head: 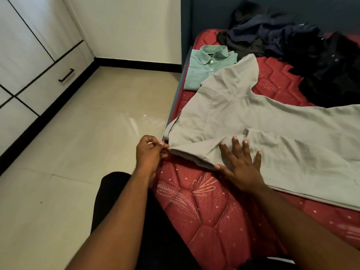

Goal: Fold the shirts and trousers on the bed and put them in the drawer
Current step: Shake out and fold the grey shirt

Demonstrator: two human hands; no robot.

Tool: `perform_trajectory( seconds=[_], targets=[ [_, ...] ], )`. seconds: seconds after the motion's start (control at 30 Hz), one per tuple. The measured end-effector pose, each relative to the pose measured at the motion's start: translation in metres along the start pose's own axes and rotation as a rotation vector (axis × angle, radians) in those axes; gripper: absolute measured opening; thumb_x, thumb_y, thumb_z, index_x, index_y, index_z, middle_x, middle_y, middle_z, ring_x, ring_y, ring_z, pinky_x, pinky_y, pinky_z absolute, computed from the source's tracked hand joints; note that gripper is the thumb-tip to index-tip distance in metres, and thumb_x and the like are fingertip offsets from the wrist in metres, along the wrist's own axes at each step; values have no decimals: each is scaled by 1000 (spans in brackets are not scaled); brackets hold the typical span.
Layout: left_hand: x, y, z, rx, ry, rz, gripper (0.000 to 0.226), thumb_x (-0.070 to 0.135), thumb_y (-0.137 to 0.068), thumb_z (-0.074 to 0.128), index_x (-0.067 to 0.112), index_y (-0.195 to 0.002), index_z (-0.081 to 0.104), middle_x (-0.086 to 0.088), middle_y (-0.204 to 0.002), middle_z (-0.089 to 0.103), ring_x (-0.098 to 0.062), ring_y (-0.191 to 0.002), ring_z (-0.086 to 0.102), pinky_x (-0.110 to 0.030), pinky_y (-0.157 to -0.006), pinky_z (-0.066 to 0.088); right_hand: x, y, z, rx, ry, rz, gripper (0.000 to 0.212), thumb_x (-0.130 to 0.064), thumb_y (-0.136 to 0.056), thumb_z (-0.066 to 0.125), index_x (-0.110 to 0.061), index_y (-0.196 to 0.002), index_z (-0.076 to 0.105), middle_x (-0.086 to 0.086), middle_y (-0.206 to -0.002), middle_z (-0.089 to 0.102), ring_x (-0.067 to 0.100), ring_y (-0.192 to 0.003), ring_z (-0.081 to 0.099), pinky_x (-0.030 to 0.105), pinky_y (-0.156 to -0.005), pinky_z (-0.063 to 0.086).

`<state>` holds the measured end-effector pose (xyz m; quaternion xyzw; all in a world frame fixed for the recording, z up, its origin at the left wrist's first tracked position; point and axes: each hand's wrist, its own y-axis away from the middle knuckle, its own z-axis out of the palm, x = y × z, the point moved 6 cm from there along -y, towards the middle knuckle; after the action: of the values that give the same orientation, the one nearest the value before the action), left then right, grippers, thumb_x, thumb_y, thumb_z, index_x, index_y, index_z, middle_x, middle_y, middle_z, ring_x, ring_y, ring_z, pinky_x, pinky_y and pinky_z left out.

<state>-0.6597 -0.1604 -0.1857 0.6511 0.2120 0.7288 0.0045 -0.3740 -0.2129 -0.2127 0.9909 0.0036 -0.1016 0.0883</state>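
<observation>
A grey shirt [272, 121] lies spread on the red mattress [214, 207], its near sleeve folded inward. My left hand [150, 152] pinches the edge of that sleeve at the mattress's left side. My right hand [241, 164] presses flat on the sleeve with straight, spread fingers. A folded green shirt [208, 67] rests beyond the grey one, near the bed's left edge. A heap of dark clothes [292, 47] lies at the head of the bed. A drawer with a black handle [66, 75] is shut in the wardrobe on the left.
Beige tiled floor [87, 143] runs between the bed and the white wardrobe [29, 45]. A dark blue headboard [204, 16] stands behind the clothes. My dark-clothed leg [116, 191] is against the bed's near edge.
</observation>
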Motion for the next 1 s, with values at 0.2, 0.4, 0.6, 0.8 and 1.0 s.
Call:
perform_trajectory(
  seconds=[0.2, 0.4, 0.6, 0.8, 1.0],
  targets=[
    [-25, 1, 13, -197, 36, -223, 45, -9, -81, 70, 15, -116, 54, -12, -86, 68, -21, -68, 68, -30, -58, 58, -2, -6, 16, -107, 30, 29, 73, -84, -78, 9, -58, -137, -25, -13, -153, -35, 18, -140, -35, 67, -107, -12],
    [-36, -8, 3, 40, -147, -221, 26, -1, -85, 70, 9, -102, 53, -19, -77, 65, -14, -39, 56, -24, -40, 49, -3, -10, 16, -204, 18, 33, 78, -86, -77, 16, -58, -142, -17, -12, -153, -36, 20, -141, -34, 70, -105, -12],
    [12, 11, 26, 99, -741, 453, 41, 12, -85, 64, 19, -125, 56, -7, -119, 56, -23, -102, 57, -35, -88, 48, 8, -16, -36, 236, -173, 25, 67, -66, -85, 30, -31, -138, 50, 3, -155, 34, 24, -140, 34, 53, -104, 31],
    [-1, 23, 155, -412, -1194, 619, 35, 41, -91, 58, 23, -121, 61, -6, -116, 63, -30, -110, 56, -41, -92, 43, 63, -61, -85, 149, -120, 188, 51, -36, -90, 47, -33, -141, 44, -2, -144, 46, 22, -133, 42, 45, -102, 29],
    [4, 5, 176, -429, -1138, 544, 24, 40, -82, 70, 22, -94, 59, -2, -98, 53, -26, -94, 54, -36, -76, 43, 93, -83, -101, 34, -494, 181, 21, -12, -69, 80, -19, -70, 59, -7, -68, 56, 13, -71, 53, 27, -61, 37]
  ],
)
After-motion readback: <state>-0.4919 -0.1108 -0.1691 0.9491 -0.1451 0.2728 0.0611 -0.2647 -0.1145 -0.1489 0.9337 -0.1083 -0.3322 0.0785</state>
